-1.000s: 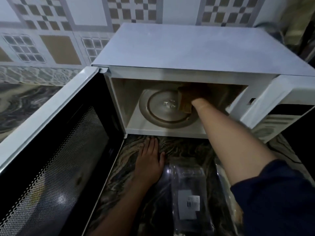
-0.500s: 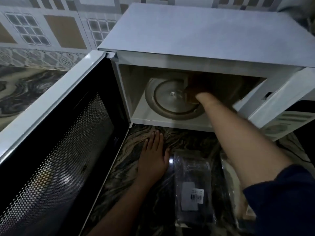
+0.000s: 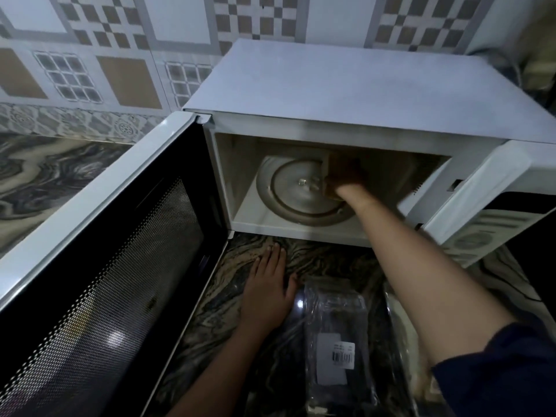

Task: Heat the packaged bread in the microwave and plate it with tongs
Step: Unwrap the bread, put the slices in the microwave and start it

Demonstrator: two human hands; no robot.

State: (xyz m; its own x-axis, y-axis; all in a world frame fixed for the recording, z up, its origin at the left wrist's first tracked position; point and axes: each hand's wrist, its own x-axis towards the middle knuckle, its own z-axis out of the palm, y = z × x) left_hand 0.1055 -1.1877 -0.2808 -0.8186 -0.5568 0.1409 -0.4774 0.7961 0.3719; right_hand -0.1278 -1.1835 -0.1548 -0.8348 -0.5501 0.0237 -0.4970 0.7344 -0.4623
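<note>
gripping bread (image 3: 333, 164), seemingly, over turntable (image 3: 287, 192) rim

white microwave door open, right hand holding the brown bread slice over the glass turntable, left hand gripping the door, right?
Not quite: in the head view the left hand lies flat on the dark marbled countertop, not gripping the white microwave door. The right hand does hold the brown bread slice.
</note>
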